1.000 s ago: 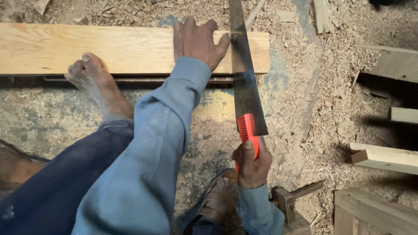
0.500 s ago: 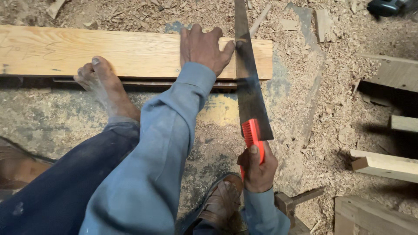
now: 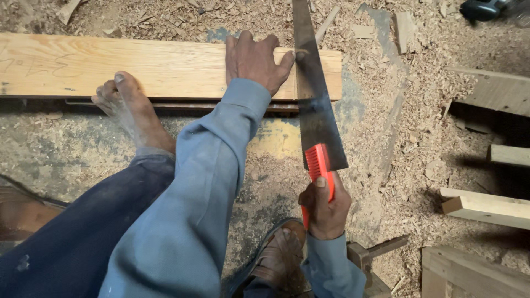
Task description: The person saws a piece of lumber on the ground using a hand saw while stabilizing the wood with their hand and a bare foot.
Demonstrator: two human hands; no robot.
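In the head view, a person crouches over a long pale wooden plank point(image 3: 160, 69) that lies on the floor point(image 3: 397, 165), its long axis running left to right across the far part of the scene. The left hand point(image 3: 255, 59) presses flat on the plank near its right end, fingers point(image 3: 243, 43) spread and released, gripping nothing, with the thumb stretched right so that it touches the dark blade of a handsaw point(image 3: 313, 99). The saw's long axis runs near to far, crossing the plank almost at right angles close to its right end; the blade stands in the wood just right of the left thumb. The right hand point(image 3: 324, 207) sits nearer the person, its fingers clenched around the saw's red handle point(image 3: 318, 171), so the cut lies straight ahead, far from this hand, along the blade's line. The left hand is the nearer one to the cut; the right is well apart from it at the near end of the tool. A bare foot point(image 3: 128, 105) rests on the plank's near edge to the left of the left hand, and a sandalled foot point(image 3: 281, 256) stands on the floor beside the right hand. Sawdust and shavings point(image 3: 419, 127) cover the floor, with timber offcuts point(image 3: 486, 207) at the right.
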